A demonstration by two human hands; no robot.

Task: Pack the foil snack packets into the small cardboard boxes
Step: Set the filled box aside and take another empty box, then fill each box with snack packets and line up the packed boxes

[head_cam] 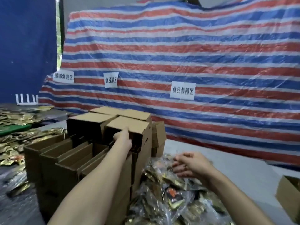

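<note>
**Reaching for a box w/ left, right on the packet heap**

Step in hand, by my read: getting the next carton to fill. The left hand is stretched far fwd, arm almost straight, to the top box. That box lies on its side atop the stack, open mouth facing near. The hand sits at the mouth's lower edge. Its fingers are partly lost in the dark opening, so I can't tell if they grip the edge or only touch it.

The right hand rests near-right on the heap of foil packets, which sits in clear plastic on the bench. Its fingers are spread and fairly flat on the pile, w/ nothing plainly pinched. A row of open boxes stands upright just left of the left arm. More loose packets lie at the left edge.

Next move prob. calls for a firm hold on the box edge, then pulling it off w/o toppling its neighbours. After that, set it mouth-up near the heap and close the right fingers on a bunch of packets.
</note>
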